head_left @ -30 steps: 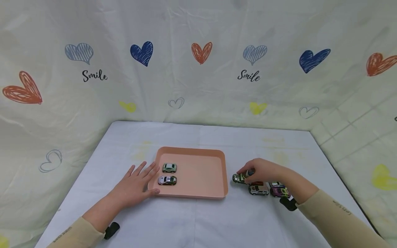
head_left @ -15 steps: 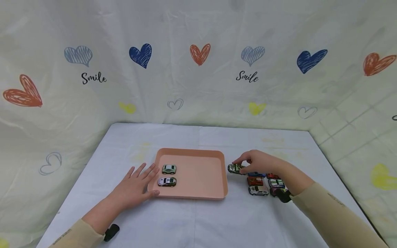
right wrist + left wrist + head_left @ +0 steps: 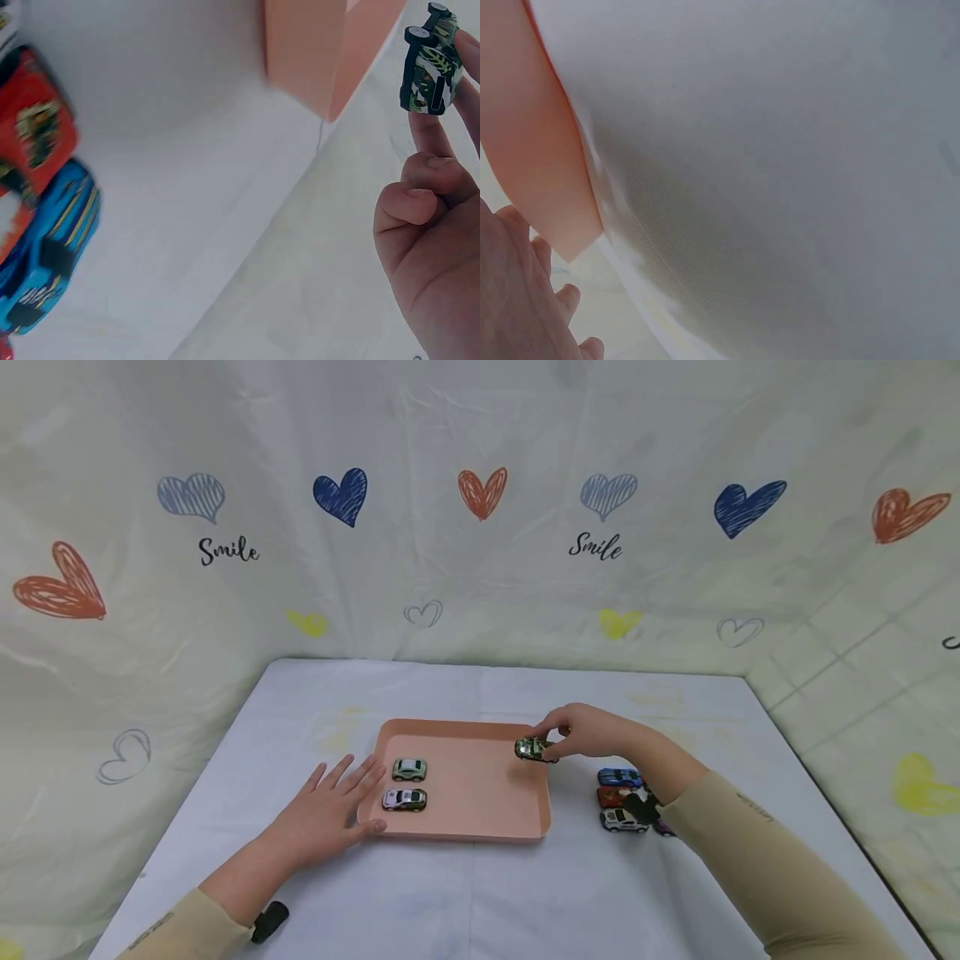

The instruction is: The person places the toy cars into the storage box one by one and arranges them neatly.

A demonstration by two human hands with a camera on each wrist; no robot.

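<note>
A green camouflage-patterned toy car (image 3: 530, 748) is pinched between the thumb and fingers of my right hand (image 3: 592, 731), over the right edge of the pink tray (image 3: 480, 831). In the right wrist view the toy car (image 3: 433, 67) shows its wheels, clear of the table. My left hand (image 3: 326, 806) lies with fingers spread at the tray's left rim. In the left wrist view that hand (image 3: 525, 292) is beside the tray wall (image 3: 544, 165). Inside the tray, on the left, stand a pale green toy car (image 3: 409, 768) and a white-and-dark toy car (image 3: 404, 800).
Right of the tray, several toy cars sit close together, among them a blue car (image 3: 619, 777), a red car (image 3: 613, 797) and a white car (image 3: 623, 820). My right sleeve (image 3: 742, 843) covers part of this group. White cloth (image 3: 465, 893) covers the table.
My right hand has lifted the green camouflage toy car from beside the other cars and carried it left, over the tray's right edge. My left hand stays in place.
</note>
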